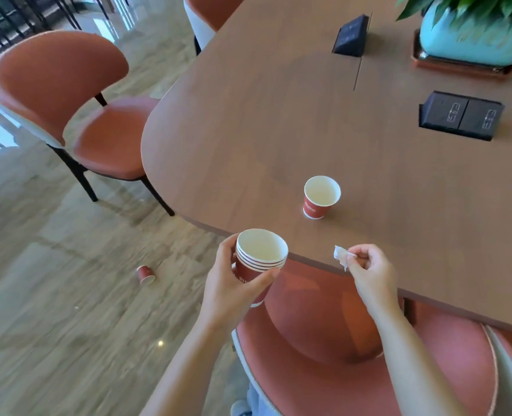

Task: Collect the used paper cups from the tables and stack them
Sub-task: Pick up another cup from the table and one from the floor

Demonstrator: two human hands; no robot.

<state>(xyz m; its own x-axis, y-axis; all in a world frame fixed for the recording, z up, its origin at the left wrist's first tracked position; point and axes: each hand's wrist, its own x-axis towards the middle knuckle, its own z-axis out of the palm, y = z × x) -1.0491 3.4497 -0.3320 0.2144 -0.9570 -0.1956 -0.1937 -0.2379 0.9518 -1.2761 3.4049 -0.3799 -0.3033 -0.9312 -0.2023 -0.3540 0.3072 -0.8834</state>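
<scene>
My left hand (233, 283) grips a stack of several red paper cups (259, 259) with white insides, held just off the near edge of the brown table (263, 115). My right hand (371, 268) pinches a small crumpled white tissue (341, 255) over the table edge. One red paper cup (320, 198) stands upright and apart on the table, beyond both hands. Another red cup (145, 274) lies on its side on the floor to the left.
An orange chair (323, 340) is tucked under the table right below my hands. A second orange chair (69, 100) stands at the table's left end. Two black socket boxes (458, 115) (350, 36) and a teal plant pot (470, 37) sit farther back on the table.
</scene>
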